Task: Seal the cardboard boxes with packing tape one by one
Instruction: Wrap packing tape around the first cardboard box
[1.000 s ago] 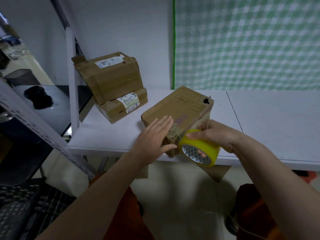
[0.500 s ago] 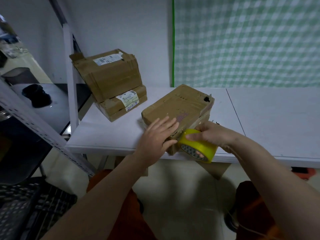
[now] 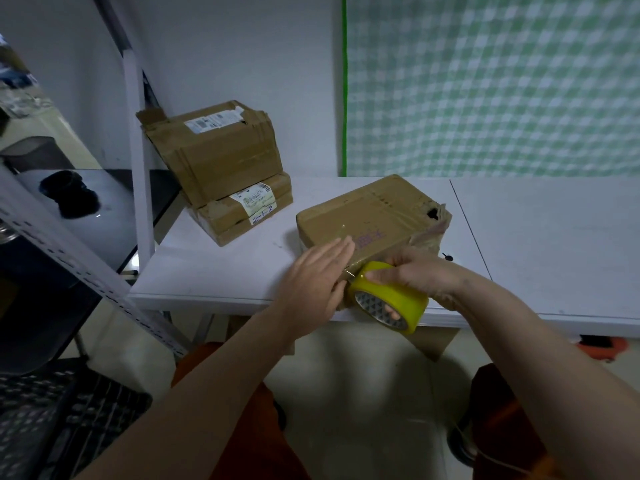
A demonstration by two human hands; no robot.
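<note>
With box (image 3: 372, 220) mid-frame at table (image 3: 221, 271) edge: left hand (image 3: 317, 282) flat, pinning tape; right hand (image 3: 412, 277) gripping yellow roll (image 3: 389, 306), pulling taut.

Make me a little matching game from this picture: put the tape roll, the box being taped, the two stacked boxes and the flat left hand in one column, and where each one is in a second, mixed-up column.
Things:
1. yellow tape roll
2. box being taped
3. stacked boxes
4. left hand

Places:
A. at the back left of the white table, near the wall
B. held in the right hand at the table's front edge
C. pressed flat on the near corner of the box
D. lying in the middle of the table, under both hands

Pairs: 1-B, 2-D, 3-A, 4-C
</note>
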